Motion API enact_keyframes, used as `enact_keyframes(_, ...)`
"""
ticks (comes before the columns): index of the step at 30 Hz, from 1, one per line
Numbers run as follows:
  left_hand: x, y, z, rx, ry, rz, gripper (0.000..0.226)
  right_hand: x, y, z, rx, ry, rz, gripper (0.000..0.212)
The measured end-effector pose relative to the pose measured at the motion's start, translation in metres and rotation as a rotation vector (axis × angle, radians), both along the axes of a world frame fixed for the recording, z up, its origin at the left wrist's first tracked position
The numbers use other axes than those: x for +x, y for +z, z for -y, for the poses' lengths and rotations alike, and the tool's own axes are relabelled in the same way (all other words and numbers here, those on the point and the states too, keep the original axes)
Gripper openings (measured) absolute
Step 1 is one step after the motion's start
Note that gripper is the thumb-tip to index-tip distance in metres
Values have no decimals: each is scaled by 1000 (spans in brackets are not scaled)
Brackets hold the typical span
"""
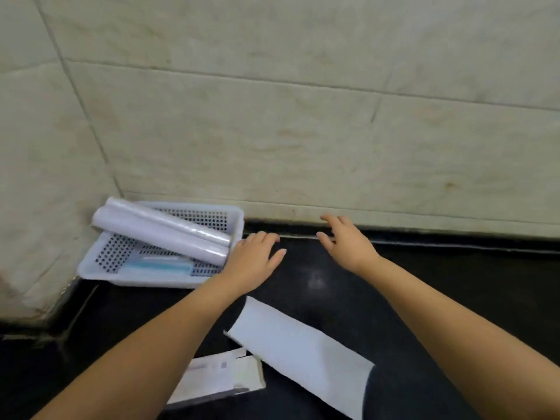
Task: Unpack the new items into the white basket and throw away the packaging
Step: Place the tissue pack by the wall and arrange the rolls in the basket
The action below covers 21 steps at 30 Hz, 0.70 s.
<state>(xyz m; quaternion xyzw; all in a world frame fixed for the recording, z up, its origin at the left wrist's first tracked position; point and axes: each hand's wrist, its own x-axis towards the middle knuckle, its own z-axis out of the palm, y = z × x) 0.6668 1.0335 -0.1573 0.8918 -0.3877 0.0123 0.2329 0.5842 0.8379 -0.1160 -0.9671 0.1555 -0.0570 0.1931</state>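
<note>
The white perforated basket [91, 266] sits in the back left corner of a dark counter. Two white rolls [163, 230] lie slanted across it, their far ends resting on its rim. A pale blue item [157, 266] lies flat under them. My left hand [253, 257] hovers just right of the basket's near right corner, fingers spread, holding nothing. My right hand [345, 242] is open too, farther right near the wall's base. A white paper sleeve [300, 350] lies on the counter between my forearms. A flattened white box [218, 378] lies to its left, partly under my left forearm.
A tiled wall [303, 116] rises behind the dark counter [454, 283] and meets a side wall at the left corner. The counter's left side drops at a metal edge [72, 298].
</note>
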Motion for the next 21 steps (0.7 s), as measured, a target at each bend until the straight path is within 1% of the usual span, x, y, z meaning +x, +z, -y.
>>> enact_keyframes(3, -47, 5, 84, 23, -160, 24, 42, -82, -1, 76, 8, -168, -9, 49)
enact_keyframes(7, -129, -4, 190, 75, -331, 37, 42, -200, -12, 163, -1, -356, -39, 48)
enact_keyframes(12, -244, -31, 302, 219, -593, 36, 44, -341, -33, 252, 17, -585, -106, 46)
enact_keyframes(14, -283, -44, 333, 257, -655, 20, 45, -383, -40, 279, 4, -672, -139, 46)
enact_keyframes(16, -314, -59, 355, 292, -690, 1, 45, -412, -47, 300, -52, -726, -184, 46)
enact_keyframes(19, -341, -87, 367, 376, -697, -29, 45, -432, -60, 320, -116, -771, -247, 53)
enact_keyframes(21, -350, -107, 362, 433, -683, -37, 44, -435, -72, 328, -77, -810, -309, 60)
